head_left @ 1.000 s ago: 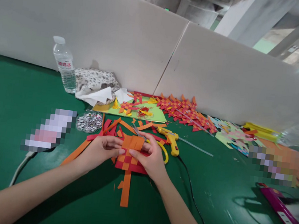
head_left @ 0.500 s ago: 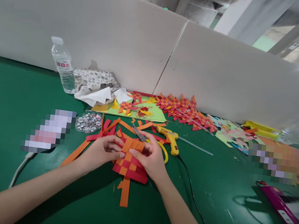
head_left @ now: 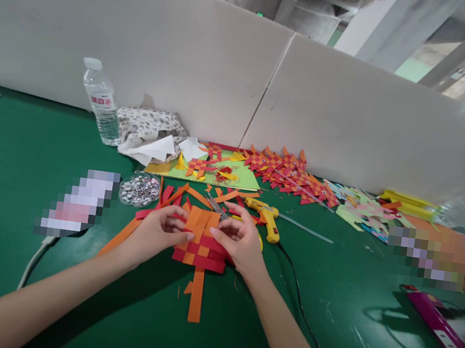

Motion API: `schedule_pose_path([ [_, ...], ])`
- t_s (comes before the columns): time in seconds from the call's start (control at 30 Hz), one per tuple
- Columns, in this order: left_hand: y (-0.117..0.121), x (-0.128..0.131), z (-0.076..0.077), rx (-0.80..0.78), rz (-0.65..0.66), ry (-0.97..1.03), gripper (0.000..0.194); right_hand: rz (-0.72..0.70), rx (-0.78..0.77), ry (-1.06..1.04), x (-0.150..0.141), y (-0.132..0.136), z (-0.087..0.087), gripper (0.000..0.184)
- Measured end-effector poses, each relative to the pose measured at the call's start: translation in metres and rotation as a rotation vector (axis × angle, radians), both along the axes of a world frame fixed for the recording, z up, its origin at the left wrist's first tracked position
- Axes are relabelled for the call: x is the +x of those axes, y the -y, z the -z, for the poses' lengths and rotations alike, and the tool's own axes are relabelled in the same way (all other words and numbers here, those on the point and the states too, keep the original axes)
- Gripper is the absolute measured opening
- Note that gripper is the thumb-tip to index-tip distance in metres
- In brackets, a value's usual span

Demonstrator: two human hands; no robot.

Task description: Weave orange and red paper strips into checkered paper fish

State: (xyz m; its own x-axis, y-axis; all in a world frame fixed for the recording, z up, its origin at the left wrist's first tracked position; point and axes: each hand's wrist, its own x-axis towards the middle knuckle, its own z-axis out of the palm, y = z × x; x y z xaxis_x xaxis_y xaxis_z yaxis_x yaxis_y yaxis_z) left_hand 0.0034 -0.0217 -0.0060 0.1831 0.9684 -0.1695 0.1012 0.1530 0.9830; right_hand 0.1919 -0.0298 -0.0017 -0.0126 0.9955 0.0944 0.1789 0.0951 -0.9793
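Observation:
A woven piece of orange and red paper strips (head_left: 204, 250) is held between my two hands above the green table. My left hand (head_left: 165, 231) pinches its left edge between thumb and fingers. On the other side, my right hand (head_left: 241, 241) grips the right edge, thumb on the front face. Orange strips stand up at its top, and one long orange strip (head_left: 196, 297) hangs below. Behind my right fingers lie scissors (head_left: 216, 206), their yellow handles partly hidden. Loose orange and red strips (head_left: 173, 196) lie beyond my left hand.
A yellow glue gun (head_left: 268, 220) with a black cord lies to the right. Left are a round container of googly eyes (head_left: 140, 189), a blurred-out flat object (head_left: 78, 202) and a water bottle (head_left: 102, 105). Finished woven fish (head_left: 288, 173) are piled by the partition (head_left: 351, 115).
The woven piece has turned from a slant to nearly straight and shifted slightly left. My right fingers have lifted and spread a little. The view has moved slightly.

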Motion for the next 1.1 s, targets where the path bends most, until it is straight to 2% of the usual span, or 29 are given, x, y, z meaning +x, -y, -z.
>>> schedule_pose_path([
  [0.1, 0.001, 0.000, -0.001, -0.015, 0.019, -0.016, 0.044, -0.036, 0.025, -0.019, -0.002, 0.001, 0.000, 0.053],
  [0.23, 0.002, 0.001, -0.001, -0.033, 0.176, 0.118, 0.039, -0.076, 0.034, 0.000, -0.007, 0.005, -0.001, 0.051],
  [0.3, 0.002, 0.002, 0.000, -0.034, 0.198, 0.143, 0.040, -0.075, 0.030, 0.009, -0.008, 0.006, -0.002, 0.050],
  [0.5, 0.005, 0.004, -0.004, 0.001, 0.169, 0.125, 0.037, -0.072, 0.032, 0.009, -0.008, 0.005, -0.002, 0.051],
  [0.63, 0.006, 0.004, -0.006, -0.010, 0.073, 0.178, 0.034, -0.106, -0.033, -0.018, -0.007, 0.005, -0.002, 0.062],
  [0.73, 0.005, 0.002, -0.004, -0.039, 0.028, 0.230, 0.037, -0.146, -0.096, -0.069, -0.006, 0.005, -0.001, 0.063],
  [0.97, 0.000, -0.005, 0.003, -0.116, 0.044, 0.216, 0.026, -0.150, -0.092, 0.001, -0.007, 0.006, -0.002, 0.061],
  [1.1, -0.004, -0.007, 0.003, -0.108, 0.052, 0.233, 0.028, -0.136, -0.069, 0.012, -0.007, 0.006, -0.004, 0.058],
])
